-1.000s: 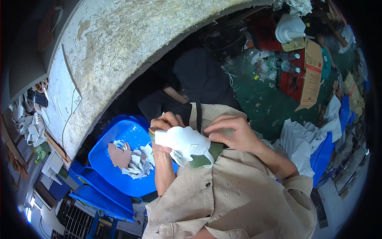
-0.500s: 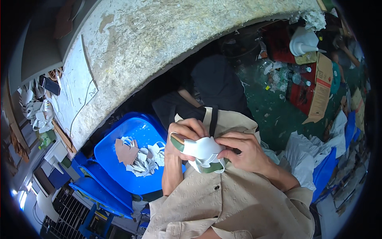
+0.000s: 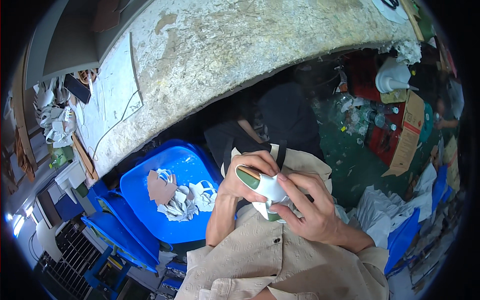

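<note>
My left hand [image 3: 246, 176] and my right hand [image 3: 306, 207] both grip a green and white shoe [image 3: 261, 186] held over my lap, its green sole edge and tan heel end turned up toward the camera. White paper or lining [image 3: 265, 207] is bunched around the shoe under my right fingers. My beige shirt [image 3: 260, 255] fills the lower part of the head view.
A blue plastic chair seat [image 3: 145, 212] to my left holds white paper scraps [image 3: 186, 201] and a brown cut piece [image 3: 159, 187]. A worn grey worktable [image 3: 225, 55] curves overhead. Cardboard [image 3: 409, 132], white sheets [image 3: 382, 212] and clutter lie on the green floor to the right.
The loose white paper that was spread out has been gathered tight around the shoe. Both hands have turned the shoe so its sole edge faces up.
</note>
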The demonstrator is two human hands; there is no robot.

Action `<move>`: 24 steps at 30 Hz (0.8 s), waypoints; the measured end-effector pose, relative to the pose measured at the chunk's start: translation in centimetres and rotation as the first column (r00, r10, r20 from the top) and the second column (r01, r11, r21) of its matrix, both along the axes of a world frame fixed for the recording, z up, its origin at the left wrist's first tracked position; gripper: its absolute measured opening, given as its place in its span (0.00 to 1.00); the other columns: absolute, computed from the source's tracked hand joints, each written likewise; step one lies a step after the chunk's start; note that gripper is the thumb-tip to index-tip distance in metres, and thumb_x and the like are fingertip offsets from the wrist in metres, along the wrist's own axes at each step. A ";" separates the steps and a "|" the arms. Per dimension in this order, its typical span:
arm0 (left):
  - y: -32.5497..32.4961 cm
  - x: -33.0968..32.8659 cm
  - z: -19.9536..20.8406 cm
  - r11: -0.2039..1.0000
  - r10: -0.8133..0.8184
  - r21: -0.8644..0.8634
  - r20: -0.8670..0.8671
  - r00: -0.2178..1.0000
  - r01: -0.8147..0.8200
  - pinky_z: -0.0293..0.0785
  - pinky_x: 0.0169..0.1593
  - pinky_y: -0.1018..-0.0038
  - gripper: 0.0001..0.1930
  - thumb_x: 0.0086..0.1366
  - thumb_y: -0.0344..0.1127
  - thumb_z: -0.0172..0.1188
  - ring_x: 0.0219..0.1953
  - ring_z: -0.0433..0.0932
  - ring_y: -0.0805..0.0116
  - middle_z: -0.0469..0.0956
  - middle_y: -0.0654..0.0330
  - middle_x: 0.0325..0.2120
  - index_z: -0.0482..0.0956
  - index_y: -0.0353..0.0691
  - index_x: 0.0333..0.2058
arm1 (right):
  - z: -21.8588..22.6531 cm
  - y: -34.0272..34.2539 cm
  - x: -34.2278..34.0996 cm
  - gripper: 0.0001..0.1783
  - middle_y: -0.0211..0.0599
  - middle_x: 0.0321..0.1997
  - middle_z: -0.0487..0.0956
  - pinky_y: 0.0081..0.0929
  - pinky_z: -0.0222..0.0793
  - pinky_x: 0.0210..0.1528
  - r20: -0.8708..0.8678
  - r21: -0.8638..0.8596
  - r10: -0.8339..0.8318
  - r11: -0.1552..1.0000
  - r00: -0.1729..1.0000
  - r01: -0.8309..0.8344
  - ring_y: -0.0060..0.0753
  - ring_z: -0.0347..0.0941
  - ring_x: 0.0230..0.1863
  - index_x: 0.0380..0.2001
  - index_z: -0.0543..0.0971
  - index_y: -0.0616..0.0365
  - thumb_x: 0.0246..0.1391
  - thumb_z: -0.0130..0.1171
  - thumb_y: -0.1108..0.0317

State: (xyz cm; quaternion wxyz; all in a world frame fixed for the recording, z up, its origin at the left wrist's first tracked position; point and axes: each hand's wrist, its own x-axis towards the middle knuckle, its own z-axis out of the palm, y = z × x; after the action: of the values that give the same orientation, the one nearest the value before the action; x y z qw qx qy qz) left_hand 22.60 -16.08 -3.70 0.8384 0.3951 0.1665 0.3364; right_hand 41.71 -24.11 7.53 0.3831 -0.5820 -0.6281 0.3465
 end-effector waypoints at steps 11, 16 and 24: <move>-0.4 0.0 -0.5 0.999 -0.017 -0.047 -0.043 0.999 0.015 0.75 0.46 0.71 0.31 0.39 0.36 0.85 0.44 0.79 0.64 0.79 0.52 0.40 0.81 0.37 0.44 | 0.1 0.3 0.2 0.31 0.41 0.47 0.75 0.36 0.76 0.43 -0.022 -0.130 0.008 0.991 1.000 -0.011 0.43 0.76 0.44 0.59 0.77 0.62 0.50 0.72 0.71; -0.3 0.4 -1.1 1.000 0.010 -0.007 0.025 1.000 -0.009 0.75 0.48 0.70 0.37 0.40 0.38 0.85 0.47 0.77 0.62 0.76 0.53 0.42 0.78 0.38 0.50 | -0.6 1.2 1.1 0.29 0.41 0.47 0.75 0.36 0.75 0.43 -0.132 -0.188 0.024 0.981 0.991 -0.048 0.42 0.77 0.44 0.59 0.77 0.61 0.52 0.70 0.70; -0.4 -0.3 -1.3 1.000 0.019 0.026 -0.142 0.990 -0.015 0.75 0.51 0.65 0.35 0.41 0.46 0.83 0.48 0.78 0.57 0.79 0.47 0.45 0.85 0.34 0.48 | -2.4 -0.4 0.5 0.27 0.40 0.46 0.80 0.31 0.76 0.44 -0.247 -0.276 -0.119 0.960 0.962 0.048 0.39 0.81 0.43 0.56 0.81 0.59 0.52 0.73 0.67</move>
State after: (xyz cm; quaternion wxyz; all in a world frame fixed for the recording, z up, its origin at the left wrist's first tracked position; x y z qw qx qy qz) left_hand 22.28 -16.43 -4.96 0.8164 0.4272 0.2250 0.3167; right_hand 42.17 -24.46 5.18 0.3947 -0.6038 -0.4942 0.4851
